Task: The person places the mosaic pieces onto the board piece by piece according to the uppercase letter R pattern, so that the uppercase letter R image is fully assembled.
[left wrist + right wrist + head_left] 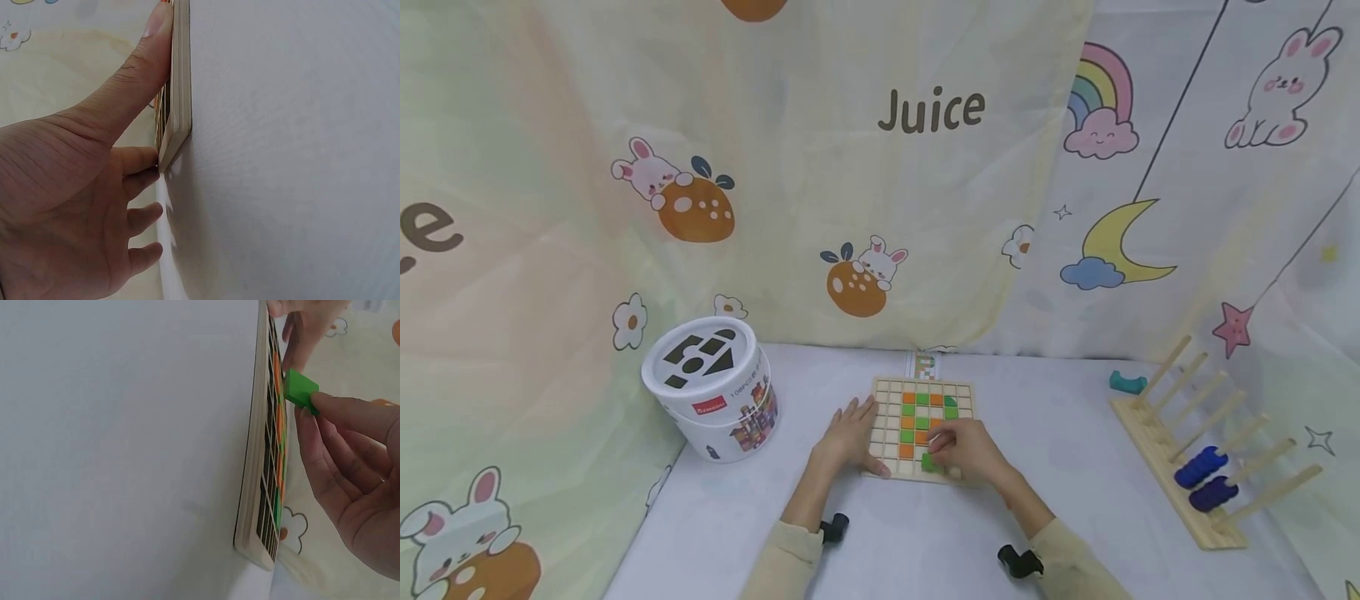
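A wooden grid board (886, 422) lies on the white table, with orange and green square tiles set in some of its cells. My right hand (967, 450) pinches a green square tile (300, 389) between thumb and fingertips, just over the board's near part. In the right wrist view the tile is tilted and held by one edge. At the board's left side, my left hand (847, 439) rests with spread fingers. Its thumb (134, 78) lies along the near edge of the board and its fingertips touch the side.
Behind the board lies a small pattern card (924, 366). A white bucket (711, 392) with a shape-hole lid stands to the left. On the right is a wooden peg rack (1180, 475) carrying blue spools (1213, 493), with a teal piece (1127, 382) behind it.
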Tool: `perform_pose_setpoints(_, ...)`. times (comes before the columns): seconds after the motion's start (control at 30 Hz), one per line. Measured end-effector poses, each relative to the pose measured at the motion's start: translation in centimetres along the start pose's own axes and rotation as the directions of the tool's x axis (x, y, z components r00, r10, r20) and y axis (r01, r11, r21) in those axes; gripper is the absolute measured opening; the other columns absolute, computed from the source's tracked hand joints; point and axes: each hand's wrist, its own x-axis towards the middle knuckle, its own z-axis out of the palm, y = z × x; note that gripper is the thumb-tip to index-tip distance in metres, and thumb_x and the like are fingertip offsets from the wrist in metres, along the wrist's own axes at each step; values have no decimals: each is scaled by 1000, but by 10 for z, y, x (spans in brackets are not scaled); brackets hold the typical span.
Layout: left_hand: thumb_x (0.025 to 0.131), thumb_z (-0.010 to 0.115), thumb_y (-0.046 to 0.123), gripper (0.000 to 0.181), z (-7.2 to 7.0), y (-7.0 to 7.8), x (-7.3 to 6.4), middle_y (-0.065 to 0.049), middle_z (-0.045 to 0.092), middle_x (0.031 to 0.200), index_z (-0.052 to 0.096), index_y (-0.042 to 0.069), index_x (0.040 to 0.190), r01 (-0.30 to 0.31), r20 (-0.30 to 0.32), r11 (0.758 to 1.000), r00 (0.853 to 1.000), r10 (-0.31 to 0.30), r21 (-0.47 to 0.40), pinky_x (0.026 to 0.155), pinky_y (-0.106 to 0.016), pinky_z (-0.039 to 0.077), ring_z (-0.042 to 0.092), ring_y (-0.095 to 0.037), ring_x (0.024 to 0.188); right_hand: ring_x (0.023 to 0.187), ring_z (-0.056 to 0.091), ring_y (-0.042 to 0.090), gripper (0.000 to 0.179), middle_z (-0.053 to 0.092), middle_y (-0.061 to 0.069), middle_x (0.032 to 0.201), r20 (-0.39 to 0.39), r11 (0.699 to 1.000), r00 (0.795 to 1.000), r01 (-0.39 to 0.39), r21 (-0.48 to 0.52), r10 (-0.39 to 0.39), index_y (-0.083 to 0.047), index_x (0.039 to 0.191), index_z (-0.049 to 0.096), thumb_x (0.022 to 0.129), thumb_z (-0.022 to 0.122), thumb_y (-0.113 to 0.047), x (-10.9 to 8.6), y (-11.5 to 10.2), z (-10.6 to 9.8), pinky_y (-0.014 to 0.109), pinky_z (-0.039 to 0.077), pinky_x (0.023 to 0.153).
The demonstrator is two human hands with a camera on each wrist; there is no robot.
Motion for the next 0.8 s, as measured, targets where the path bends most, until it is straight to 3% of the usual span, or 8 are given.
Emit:
perform_pose_setpoints(0.27, 59, 96, 58, 136, -18, 10, -13, -15, 23, 172, 30, 3, 164, -4, 18, 1000, 1000, 4, -27, 128, -59, 16, 16, -40, 159, 79, 68, 12, 24, 73, 2, 88, 19, 1000, 999, 27, -5, -27, -4, 107, 77, 85, 84, -1, 10, -9, 16, 23, 60, 70)
perform_pose_setpoints(0.43, 60, 95, 59, 135, -21, 12, -17, -16, 23, 172, 29, 2, 163, -18, 14, 1000, 1000, 18, -18, 127, -61, 18, 18, -41, 158, 77, 67, 11, 22, 73, -1, 87, 40, 999, 999, 37, -39, -35, -4, 106, 77, 85, 84, -1, 16, -12, 26, 24, 60, 68)
perform_pose_setpoints(0.6, 58, 95, 61, 137, -19, 11, -15, -15, 23, 172, 30, 2, 163, -21, 12, 1000, 1000, 21, -16, 128, -61, 18, 17, -40, 159, 73, 66, 10, 22, 71, -4, 82, 50, 996, 998, 39, -78, -35, -7, 101, 78, 83, 82, 3, 21, -12, 34, 24, 58, 64)
perform_pose_setpoints(0.8, 56, 94, 65, 142, -2, 1, -4, -11, 18, 173, 26, 6, 165, -14, -1, 1000, 1000, 14, 4, 127, -62, 15, 13, -38, 160, 71, 65, 9, 22, 71, -5, 79, 53, 993, 998, 26, -119, -20, -13, 96, 79, 81, 84, 2, 22, -13, 38, 24, 57, 63)
